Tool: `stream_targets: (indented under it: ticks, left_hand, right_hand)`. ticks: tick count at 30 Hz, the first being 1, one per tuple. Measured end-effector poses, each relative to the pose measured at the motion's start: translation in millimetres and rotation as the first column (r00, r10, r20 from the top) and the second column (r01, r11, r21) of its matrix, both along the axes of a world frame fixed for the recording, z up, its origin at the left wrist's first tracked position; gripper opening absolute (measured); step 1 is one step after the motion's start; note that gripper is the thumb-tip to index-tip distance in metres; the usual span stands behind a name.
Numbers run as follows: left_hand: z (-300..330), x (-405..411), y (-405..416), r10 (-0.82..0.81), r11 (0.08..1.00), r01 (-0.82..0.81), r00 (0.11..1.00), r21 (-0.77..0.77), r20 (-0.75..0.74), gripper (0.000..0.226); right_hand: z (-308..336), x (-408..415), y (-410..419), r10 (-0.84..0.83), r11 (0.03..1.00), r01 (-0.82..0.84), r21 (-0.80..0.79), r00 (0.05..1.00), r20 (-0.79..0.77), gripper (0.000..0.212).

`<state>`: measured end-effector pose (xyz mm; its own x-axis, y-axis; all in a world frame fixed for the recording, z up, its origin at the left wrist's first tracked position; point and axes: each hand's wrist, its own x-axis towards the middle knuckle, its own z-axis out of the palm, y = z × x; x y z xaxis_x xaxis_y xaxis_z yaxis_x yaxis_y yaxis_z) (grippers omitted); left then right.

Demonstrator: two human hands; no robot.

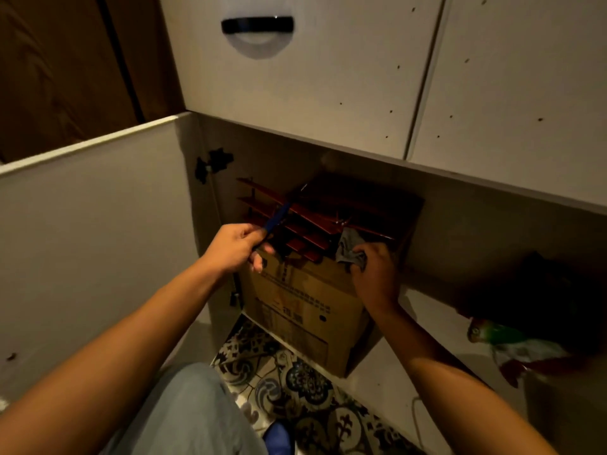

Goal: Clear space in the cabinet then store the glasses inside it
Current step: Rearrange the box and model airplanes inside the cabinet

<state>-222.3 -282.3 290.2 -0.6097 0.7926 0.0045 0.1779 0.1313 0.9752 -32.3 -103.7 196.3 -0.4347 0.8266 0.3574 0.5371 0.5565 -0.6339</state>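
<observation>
The low white cabinet [387, 366] stands open, and a brown cardboard box [305, 310] sits at its left end. On the box lies a dark red slatted rack [315, 221]. My left hand [235, 246] grips a thin blue-handled stick [279, 218] that slants up over the rack. My right hand [374, 274] pinches a grey cloth [349, 247] at the box's top right corner. No glasses are in view.
The cabinet door [95, 224] swings open on the left. A colourful plastic bag [512, 349] and a dark bundle [542, 290] fill the cabinet's right side. Closed white doors with a black handle [258, 24] hang above. Patterned floor tiles [302, 385] and my knee lie below.
</observation>
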Motion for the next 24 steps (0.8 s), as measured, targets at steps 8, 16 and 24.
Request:
stream_targets:
  ticks: [8,16,24]
  left_hand:
    - [4.6,-22.8,9.8,0.066,0.994,-0.073,0.994,-0.077,-0.092,0.033]
    - [1.7,-33.2,18.2,0.123,0.983,-0.140,0.983,-0.120,-0.134,0.039]
    - [7.6,-30.6,30.5,0.139,0.981,-0.156,0.980,-0.114,-0.146,0.029]
  right_hand:
    - [-5.6,-10.1,5.8,-0.054,0.999,0.055,0.001,0.992,0.117,0.027]
    - [-3.9,5.1,8.9,-0.127,0.992,0.125,0.018,0.984,0.125,0.024]
    - [-0.6,9.2,4.7,-0.045,0.999,0.046,-0.006,0.992,0.120,0.024]
